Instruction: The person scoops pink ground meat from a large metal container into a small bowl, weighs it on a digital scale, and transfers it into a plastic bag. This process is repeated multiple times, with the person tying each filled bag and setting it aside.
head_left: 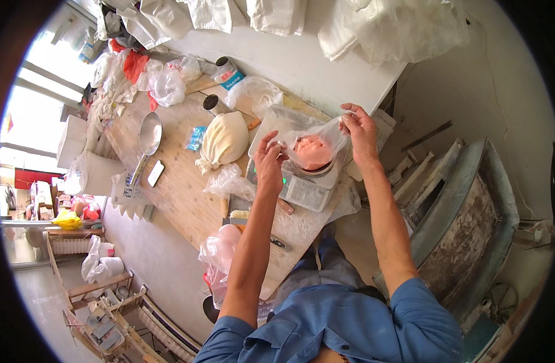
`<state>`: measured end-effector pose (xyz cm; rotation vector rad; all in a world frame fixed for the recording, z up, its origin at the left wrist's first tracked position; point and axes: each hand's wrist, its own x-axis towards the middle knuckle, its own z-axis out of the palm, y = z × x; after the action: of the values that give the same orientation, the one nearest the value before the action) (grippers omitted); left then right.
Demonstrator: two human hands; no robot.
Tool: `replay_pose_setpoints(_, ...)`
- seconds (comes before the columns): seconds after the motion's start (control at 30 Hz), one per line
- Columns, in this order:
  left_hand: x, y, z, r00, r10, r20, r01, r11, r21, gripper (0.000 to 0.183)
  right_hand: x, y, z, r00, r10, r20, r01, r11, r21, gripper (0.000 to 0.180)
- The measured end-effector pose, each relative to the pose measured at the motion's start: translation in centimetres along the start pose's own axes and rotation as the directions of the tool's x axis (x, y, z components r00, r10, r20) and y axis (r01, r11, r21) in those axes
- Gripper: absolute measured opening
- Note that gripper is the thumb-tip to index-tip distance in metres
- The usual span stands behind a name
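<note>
A clear plastic bag [336, 134] with soft pink-orange contents [313, 153] sits on a round dish [314, 171] on the weighing scale [302, 193]. My right hand [360, 131] pinches the bag's raised rim on the right. At the rim's left side is my left hand [269, 161], thumb and fingertips closed on the thin film. Clear plastic covers the scale, and green digits glow beside my left hand, partly hidden by it. Just left of the scale lies a crumpled clear bag [230, 181]; behind that rests a tied cream cloth bundle [225, 138].
On the wooden table [177, 199] lie a long-handled metal ladle [150, 134], a white phone-like object [156, 173], a knife [281, 244] and a brush [239, 214]. Heaped plastic bags [166, 84] line the back left. A large metal trough [463, 227] stands to my right.
</note>
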<state>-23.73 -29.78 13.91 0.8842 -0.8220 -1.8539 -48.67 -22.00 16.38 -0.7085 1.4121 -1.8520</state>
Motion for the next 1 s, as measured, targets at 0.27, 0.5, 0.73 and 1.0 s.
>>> replay_pose_setpoints(0.27,-0.3,2.4,-0.4,0.944,0.281,0.175,-0.209,0.093,0.974,0.043,-0.8,-3.3,-5.8,0.877,0.348,0.332,-0.02,0.717,-0.697,0.019)
replay_pose_setpoints(0.5,4.3,4.7,3.2,0.94,0.297,0.169,-0.212,0.119,0.97,0.014,-2.1,-5.6,-3.5,0.819,0.345,0.458,-0.094,0.868,-0.487,0.011)
replay_pose_setpoints(0.73,2.1,3.3,8.4,0.907,-0.159,0.39,-0.083,0.84,0.535,0.011,-3.4,-6.3,1.6,0.813,-0.169,0.558,0.447,0.794,-0.412,0.01)
replay_pose_setpoints(1.0,0.0,-0.5,7.0,0.828,0.217,0.517,-0.561,0.288,0.776,0.014,2.0,1.3,2.6,0.858,0.108,0.502,0.18,0.853,-0.49,0.015)
